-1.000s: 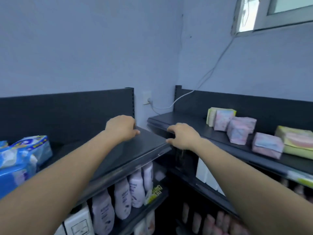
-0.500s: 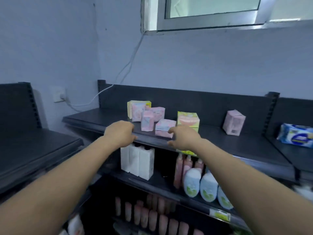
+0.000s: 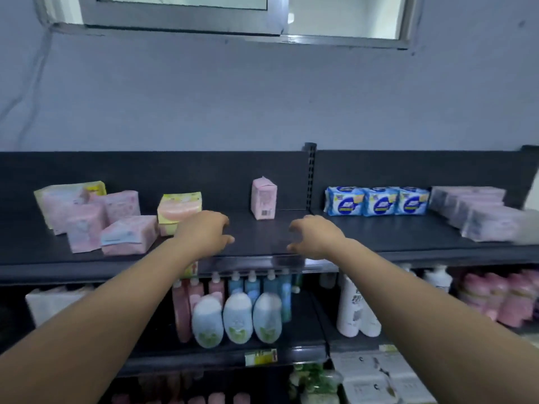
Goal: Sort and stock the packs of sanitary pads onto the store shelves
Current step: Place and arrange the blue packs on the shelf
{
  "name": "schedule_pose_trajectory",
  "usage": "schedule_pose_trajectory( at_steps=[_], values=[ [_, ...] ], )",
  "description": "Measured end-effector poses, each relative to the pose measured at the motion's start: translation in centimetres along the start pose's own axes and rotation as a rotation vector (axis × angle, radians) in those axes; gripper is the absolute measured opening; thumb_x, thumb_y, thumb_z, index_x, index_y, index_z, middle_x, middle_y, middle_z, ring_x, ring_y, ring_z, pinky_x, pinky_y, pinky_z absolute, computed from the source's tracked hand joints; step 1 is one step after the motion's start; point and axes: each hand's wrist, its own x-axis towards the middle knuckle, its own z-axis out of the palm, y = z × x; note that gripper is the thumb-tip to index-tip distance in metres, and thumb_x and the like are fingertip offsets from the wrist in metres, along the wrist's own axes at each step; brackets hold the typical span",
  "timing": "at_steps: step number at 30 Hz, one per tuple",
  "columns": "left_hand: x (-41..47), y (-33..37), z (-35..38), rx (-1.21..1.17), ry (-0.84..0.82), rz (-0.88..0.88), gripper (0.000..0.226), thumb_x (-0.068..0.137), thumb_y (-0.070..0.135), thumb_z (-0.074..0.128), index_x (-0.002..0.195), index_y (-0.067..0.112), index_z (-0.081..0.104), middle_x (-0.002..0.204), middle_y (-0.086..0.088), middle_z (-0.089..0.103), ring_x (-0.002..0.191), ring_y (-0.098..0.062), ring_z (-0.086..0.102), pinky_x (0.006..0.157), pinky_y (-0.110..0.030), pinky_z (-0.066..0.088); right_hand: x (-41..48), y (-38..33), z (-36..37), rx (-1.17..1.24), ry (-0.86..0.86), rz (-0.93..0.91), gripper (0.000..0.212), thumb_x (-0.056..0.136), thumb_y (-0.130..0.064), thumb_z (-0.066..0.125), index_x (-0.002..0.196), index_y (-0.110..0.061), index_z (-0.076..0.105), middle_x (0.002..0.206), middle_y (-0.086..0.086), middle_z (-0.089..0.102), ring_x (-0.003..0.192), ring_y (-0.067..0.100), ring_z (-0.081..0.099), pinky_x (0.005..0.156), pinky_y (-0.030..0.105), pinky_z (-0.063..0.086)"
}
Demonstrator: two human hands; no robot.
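No wording can be read: motion blur smears every print. The upright pink box (image 3: 264, 198) carries a barcode low on its front, digits illegible. The three blue packs (image 3: 377, 201) show a blurred oval logo. The white bottle (image 3: 354, 304) bears dark lettering, and a yellow shelf-edge tag (image 3: 260, 356) has print, both unreadable.

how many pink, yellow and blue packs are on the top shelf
pink packs: 4, one of them standing alone
yellow packs: 2
blue packs: 3
total: 9
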Motion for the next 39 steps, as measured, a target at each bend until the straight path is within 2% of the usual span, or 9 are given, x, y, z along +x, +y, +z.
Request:
schedule_pose_trajectory(
  at_steps=[3,7,10,12,18,25,32,36,39],
  values=[
    [3.4,4.3,0.6,-0.006,0.014,0.085,0.039,0.091,0.045,0.057,0.121,0.021,0.061,0.122,-0.003,0.062,0.111,-0.024,0.058,0.086,-0.035,0.051,-0.4,5.1,-0.5,-0.006,0.005,0.09,0.05,0.09,-0.045,0.06,0.133,-0.021,0.053,0.132,0.006,0.053,0.123,0.026,0.048,0.096,0.036,0.043],
    [8.3,10.2,1.9,-0.039,0.021,0.178,0.038,0.093,0.044,0.056,0.124,0.023,0.059,0.122,-0.003,0.06,0.107,-0.025,0.057,0.076,-0.031,0.046,-0.2,11.7,-0.9,-0.009,0.013,0.231,0.048,0.088,-0.043,0.061,0.132,-0.024,0.054,0.133,0.003,0.056,0.122,0.025,0.051,0.096,0.036,0.046],
    [12.6,13.9,2.9,-0.072,0.021,0.244,0.041,0.093,0.042,0.056,0.129,0.022,0.056,0.128,0.0,0.058,0.114,-0.023,0.056,0.084,-0.032,0.048,0.6,16.3,-1.0,-0.018,0.009,0.304,0.049,0.089,-0.044,0.061,0.133,-0.023,0.054,0.134,0.004,0.056,0.123,0.025,0.051,0.098,0.037,0.046],
    [15.7,16.3,3.7,-0.079,0.034,0.272,0.041,0.091,0.043,0.059,0.126,0.023,0.058,0.127,0.001,0.06,0.115,-0.022,0.056,0.091,-0.036,0.05,1.6,19.5,-1.1,-0.04,0.013,0.341,0.048,0.088,-0.043,0.062,0.131,-0.022,0.055,0.132,0.003,0.057,0.122,0.025,0.052,0.096,0.036,0.047],
    [22.4,22.2,5.7,-0.084,0.021,0.314,0.03,0.089,0.042,0.059,0.113,0.025,0.062,0.115,0.005,0.061,0.104,-0.017,0.057,0.08,-0.033,0.051,4.5,27.1,-0.5,-0.035,0.026,0.408,0.047,0.087,-0.041,0.063,0.13,-0.022,0.055,0.132,0.003,0.057,0.123,0.024,0.052,0.097,0.037,0.047],
    [28.2,27.3,8.4,-0.018,0.021,0.34,0.041,0.088,0.044,0.061,0.124,0.024,0.059,0.125,0.001,0.053,0.114,-0.02,0.052,0.088,-0.036,0.049,8.1,34.3,1.8,-0.013,0.036,0.428,0.048,0.087,-0.042,0.063,0.13,-0.023,0.056,0.133,0.002,0.057,0.123,0.023,0.051,0.098,0.039,0.047],
    [33.4,32.7,11.6,0.053,0.094,0.353,0.048,0.09,0.04,0.057,0.136,0.029,0.045,0.133,-0.002,0.046,0.123,-0.024,0.042,0.098,-0.038,0.04,13.4,40.8,3.3,0.037,0.084,0.383,0.046,0.09,-0.035,0.059,0.134,-0.023,0.051,0.136,0.004,0.049,0.125,0.026,0.047,0.095,0.036,0.044],
    [35.7,35.4,12.9,0.091,0.151,0.327,0.056,0.095,0.05,0.045,0.146,0.033,0.031,0.129,-0.003,0.045,0.121,-0.023,0.04,0.092,-0.038,0.039,16.7,43.6,3.8,0.037,0.145,0.301,0.051,0.092,-0.023,0.054,0.141,-0.021,0.042,0.149,0.006,0.037,0.133,0.029,0.037,0.099,0.038,0.041],
    [37.1,36.3,13.4,0.134,0.183,0.342,0.05,0.097,0.053,0.04,0.143,0.034,0.036,0.126,0.001,0.046,0.12,-0.019,0.041,0.087,-0.034,0.04,18.9,44.8,4.4,-0.017,0.16,0.265,0.057,0.094,-0.02,0.052,0.147,-0.027,0.035,0.141,0.004,0.045,0.129,0.028,0.036,0.094,0.038,0.042]
  ],
)
